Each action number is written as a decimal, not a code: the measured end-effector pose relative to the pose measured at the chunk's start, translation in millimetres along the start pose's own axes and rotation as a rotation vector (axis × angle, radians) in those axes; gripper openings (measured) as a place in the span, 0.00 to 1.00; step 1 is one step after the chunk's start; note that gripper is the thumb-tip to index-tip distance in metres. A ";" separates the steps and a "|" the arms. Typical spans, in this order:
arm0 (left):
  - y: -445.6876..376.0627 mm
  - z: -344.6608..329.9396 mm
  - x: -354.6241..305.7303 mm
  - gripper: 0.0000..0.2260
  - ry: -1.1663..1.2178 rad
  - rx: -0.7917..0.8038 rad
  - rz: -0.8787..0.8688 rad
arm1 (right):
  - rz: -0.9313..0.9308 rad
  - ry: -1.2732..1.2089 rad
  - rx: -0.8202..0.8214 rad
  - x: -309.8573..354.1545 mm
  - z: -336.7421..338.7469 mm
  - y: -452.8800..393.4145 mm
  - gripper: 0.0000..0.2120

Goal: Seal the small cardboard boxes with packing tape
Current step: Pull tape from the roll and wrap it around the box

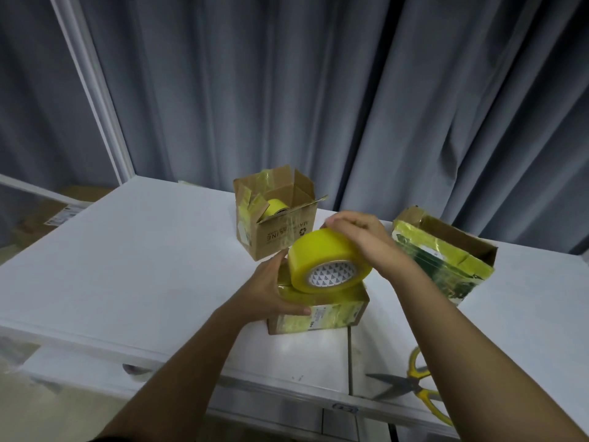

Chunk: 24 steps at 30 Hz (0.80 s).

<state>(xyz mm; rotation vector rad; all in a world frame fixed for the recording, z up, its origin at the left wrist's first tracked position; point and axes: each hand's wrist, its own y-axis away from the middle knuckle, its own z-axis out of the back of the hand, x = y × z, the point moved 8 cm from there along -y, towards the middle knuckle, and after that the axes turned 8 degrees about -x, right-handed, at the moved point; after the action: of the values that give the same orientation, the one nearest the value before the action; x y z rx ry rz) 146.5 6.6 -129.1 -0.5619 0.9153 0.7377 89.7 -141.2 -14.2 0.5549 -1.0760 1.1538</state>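
In rear open box [276, 215]: tape roll [276, 207]. Right grip [360, 237] clasps tape [328, 266]; left grip [271, 291] holds small box [331, 312].

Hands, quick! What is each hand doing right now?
Left hand: holds the small box by its left side.
Right hand: grips the yellow tape roll over the box.

open box [280, 215] behind, taped box [446, 253] right — bare table [127, 266] left, scissors [411, 384] near edge
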 end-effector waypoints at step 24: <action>0.5 4.0 8.0 0.47 -0.072 -0.069 0.012 | -0.082 0.932 0.063 -58.9 88.3 -14.6 0.35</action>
<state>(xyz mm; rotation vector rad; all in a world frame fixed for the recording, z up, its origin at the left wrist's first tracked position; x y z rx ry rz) 151.3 12.3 -134.0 -0.5875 0.8292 0.7984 67.7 -245.3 -27.1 0.0618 -0.2117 1.1804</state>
